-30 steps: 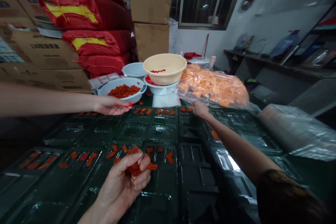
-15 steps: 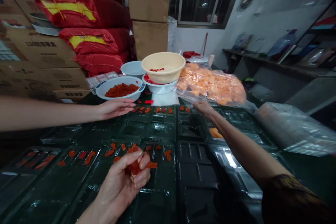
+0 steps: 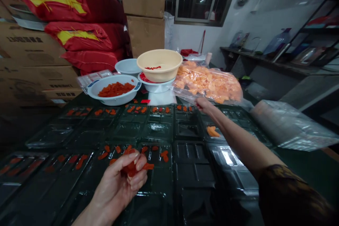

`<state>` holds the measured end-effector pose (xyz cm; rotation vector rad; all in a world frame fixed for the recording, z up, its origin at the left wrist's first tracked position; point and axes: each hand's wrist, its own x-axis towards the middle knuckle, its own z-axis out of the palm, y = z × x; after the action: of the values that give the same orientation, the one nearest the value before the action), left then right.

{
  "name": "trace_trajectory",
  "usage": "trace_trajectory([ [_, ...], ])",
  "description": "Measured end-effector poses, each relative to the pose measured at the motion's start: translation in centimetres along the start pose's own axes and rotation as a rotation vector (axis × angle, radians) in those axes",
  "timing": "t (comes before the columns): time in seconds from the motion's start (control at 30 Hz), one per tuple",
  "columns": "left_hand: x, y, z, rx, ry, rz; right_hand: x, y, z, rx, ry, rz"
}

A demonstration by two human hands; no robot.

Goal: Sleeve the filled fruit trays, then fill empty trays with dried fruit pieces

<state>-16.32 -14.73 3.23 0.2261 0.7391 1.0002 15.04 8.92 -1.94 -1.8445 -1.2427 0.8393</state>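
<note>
Left hand (image 3: 116,182) pinching glossy red pieces (image 3: 134,167) over ribbed black plastic trays (image 3: 194,169); right hand (image 3: 202,104) extended, fingers pressed together, beside clear plastic bag of orange cubes (image 3: 206,83).

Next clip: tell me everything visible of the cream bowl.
The cream bowl is a wide, round basin that looks like plastic, with a thick rim, standing upright. A few small red pieces lie on its pale bottom. It sits nested in a white bowl showing red at the rim, next to a clear bag of orange pieces. No hand touches it.
</note>
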Motion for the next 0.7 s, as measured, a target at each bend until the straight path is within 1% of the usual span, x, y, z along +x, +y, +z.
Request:
trace_trajectory([
  [0.1,0.2,-0.1,0.3,-0.002,-0.005,-0.005,-0.4,0.2,1.0,0.084,0.055,0.050],
  [0.2,0.3,-0.3,0.9,0.001,-0.023,-0.012,-0.7,0.2,1.9,0.108,0.117,0.023],
  [0.27,0.3,-0.3,1.3,0.002,-0.035,-0.006,-0.9,0.1,2.1,0.082,0.145,-0.015],
  [0.37,0.3,-0.1,1.6,0.005,-0.042,0.009,-1.4,-0.2,1.8,-0.026,0.153,-0.096],
  [0.5,0.4,0.0,1.4,0.009,-0.032,0.015,-2.8,-0.3,2.0,-0.273,0.064,-0.193],
  [0.6,0.7,-0.1,1.2,0.017,-0.042,0.008,-3.5,-0.4,3.0,-0.444,0.025,-0.190],
  [0.7,0.8,-0.2,1.1,0.021,-0.045,0.003,-3.5,-0.7,4.0,-0.550,0.032,-0.149],
])
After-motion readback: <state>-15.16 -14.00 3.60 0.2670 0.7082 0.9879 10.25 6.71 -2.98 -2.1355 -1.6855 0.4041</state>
